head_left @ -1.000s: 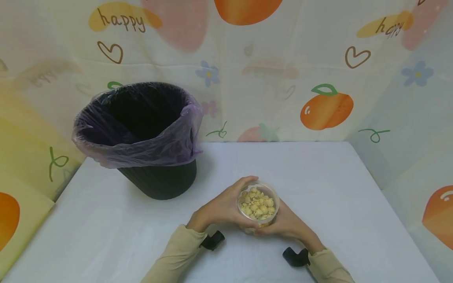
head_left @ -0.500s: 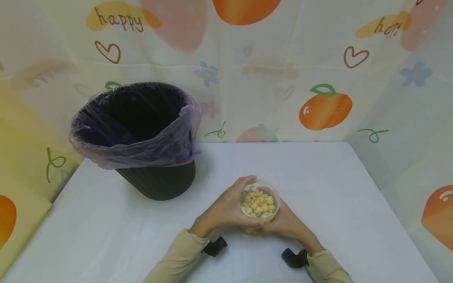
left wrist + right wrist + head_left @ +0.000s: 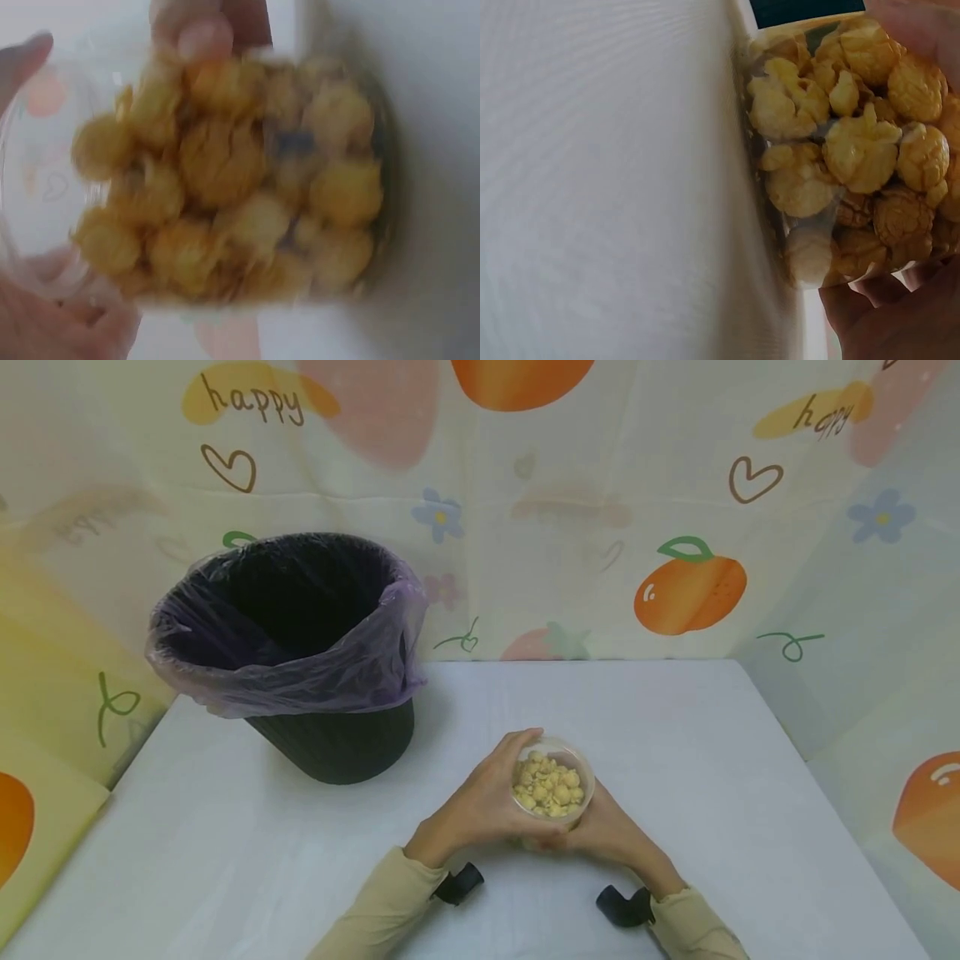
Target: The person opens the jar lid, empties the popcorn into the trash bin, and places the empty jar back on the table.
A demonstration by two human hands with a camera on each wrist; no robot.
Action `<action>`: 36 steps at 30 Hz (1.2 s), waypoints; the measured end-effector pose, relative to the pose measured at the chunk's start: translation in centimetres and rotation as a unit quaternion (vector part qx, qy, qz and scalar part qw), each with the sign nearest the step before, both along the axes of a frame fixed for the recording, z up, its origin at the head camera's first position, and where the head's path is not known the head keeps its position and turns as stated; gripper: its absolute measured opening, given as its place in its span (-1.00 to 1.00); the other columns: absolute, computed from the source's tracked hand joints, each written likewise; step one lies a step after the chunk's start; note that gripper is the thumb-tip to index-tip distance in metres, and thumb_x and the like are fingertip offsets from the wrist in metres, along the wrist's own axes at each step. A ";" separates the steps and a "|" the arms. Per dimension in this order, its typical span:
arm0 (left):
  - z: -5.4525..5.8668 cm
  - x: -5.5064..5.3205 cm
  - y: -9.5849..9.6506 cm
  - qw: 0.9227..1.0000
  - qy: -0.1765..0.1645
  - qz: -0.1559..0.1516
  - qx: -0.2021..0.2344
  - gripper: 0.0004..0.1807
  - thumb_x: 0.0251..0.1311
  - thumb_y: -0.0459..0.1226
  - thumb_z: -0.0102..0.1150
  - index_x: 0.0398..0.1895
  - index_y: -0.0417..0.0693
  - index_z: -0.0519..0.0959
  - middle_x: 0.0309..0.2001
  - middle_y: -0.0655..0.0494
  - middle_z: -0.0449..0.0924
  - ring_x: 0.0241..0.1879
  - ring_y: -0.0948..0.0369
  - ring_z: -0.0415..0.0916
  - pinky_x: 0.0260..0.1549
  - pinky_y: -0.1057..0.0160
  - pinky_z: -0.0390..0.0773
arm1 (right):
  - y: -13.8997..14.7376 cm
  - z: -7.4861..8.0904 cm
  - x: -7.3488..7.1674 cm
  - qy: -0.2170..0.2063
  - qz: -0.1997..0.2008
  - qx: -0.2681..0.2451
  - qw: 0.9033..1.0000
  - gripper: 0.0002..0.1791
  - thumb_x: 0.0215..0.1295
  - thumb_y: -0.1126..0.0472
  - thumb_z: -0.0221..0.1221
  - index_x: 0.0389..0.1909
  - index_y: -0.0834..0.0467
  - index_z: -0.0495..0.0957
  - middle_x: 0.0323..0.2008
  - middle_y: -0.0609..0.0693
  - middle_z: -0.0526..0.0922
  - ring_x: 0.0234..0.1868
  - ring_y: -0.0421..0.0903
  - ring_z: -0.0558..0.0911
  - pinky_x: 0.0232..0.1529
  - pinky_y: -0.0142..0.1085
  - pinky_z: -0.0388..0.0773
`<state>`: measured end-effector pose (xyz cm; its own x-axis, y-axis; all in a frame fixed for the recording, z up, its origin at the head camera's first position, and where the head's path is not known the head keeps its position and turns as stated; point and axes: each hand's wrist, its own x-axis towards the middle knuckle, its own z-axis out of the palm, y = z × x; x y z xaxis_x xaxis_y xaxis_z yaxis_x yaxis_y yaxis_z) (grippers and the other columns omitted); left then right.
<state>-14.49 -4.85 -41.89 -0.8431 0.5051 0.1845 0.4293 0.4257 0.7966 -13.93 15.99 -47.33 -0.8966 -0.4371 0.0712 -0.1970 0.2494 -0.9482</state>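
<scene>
A clear plastic jar (image 3: 553, 781), its top uncovered, is filled with yellow caramel popcorn (image 3: 549, 787). My left hand (image 3: 487, 802) holds it from the left, fingers around the far side and thumb across the near side. From the right, my right hand (image 3: 603, 827) grips the lower part, its fingers partly hidden behind the jar. The hands meet at the near side. Through the clear wall, round popcorn pieces (image 3: 221, 161) fill the left wrist view, slightly blurred. In the right wrist view the jar's base is close to the white tabletop.
A black bin (image 3: 337, 743) lined with a purple plastic bag (image 3: 352, 681) stands at the back left of the white table (image 3: 637, 718). A patterned cloth (image 3: 555, 460) hangs behind the table and along its sides. Black camera mounts (image 3: 626, 906) sit at both wrists.
The jar has shifted slightly right and away from me, and both hands still hold it. My left wrist has moved a little right. The head view has shifted slightly.
</scene>
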 end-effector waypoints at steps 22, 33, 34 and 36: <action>-0.9 -0.5 -0.2 0.997 0.046 -0.038 0.042 0.19 -0.30 -0.06 0.66 0.48 0.03 0.18 0.43 0.03 0.28 0.43 0.17 0.25 0.40 0.06 0.33 | -0.2 0.2 0.4 0.002 -0.041 0.037 0.998 0.19 -0.28 0.06 0.62 0.43 0.04 0.16 0.29 0.00 0.45 0.30 0.02 0.47 0.35 0.05 0.38; -1.3 0.4 1.3 0.993 0.081 0.046 0.069 0.21 -0.34 -0.03 0.67 0.47 -0.06 0.21 0.37 -0.01 0.34 0.36 0.09 0.35 0.36 0.04 0.39 | -0.4 0.5 0.5 0.027 -0.069 0.045 0.996 0.17 -0.35 0.08 0.65 0.38 0.08 0.23 0.27 0.01 0.50 0.26 -0.03 0.50 0.33 -0.08 0.43; -1.3 0.5 1.4 0.993 0.085 0.055 0.067 0.21 -0.34 -0.03 0.67 0.47 -0.07 0.21 0.37 -0.02 0.33 0.35 0.08 0.36 0.35 0.03 0.40 | -0.4 0.6 0.5 0.029 -0.069 0.048 0.996 0.17 -0.34 0.08 0.65 0.39 0.09 0.22 0.27 0.02 0.49 0.27 -0.02 0.50 0.33 -0.07 0.43; -1.3 0.7 1.7 0.992 0.088 0.071 0.062 0.21 -0.32 -0.02 0.66 0.47 -0.09 0.20 0.38 -0.04 0.32 0.35 0.08 0.36 0.33 0.02 0.41 | -0.4 0.7 0.5 0.031 -0.069 0.053 0.996 0.18 -0.32 0.09 0.64 0.40 0.10 0.21 0.27 0.03 0.49 0.27 -0.01 0.49 0.34 -0.05 0.43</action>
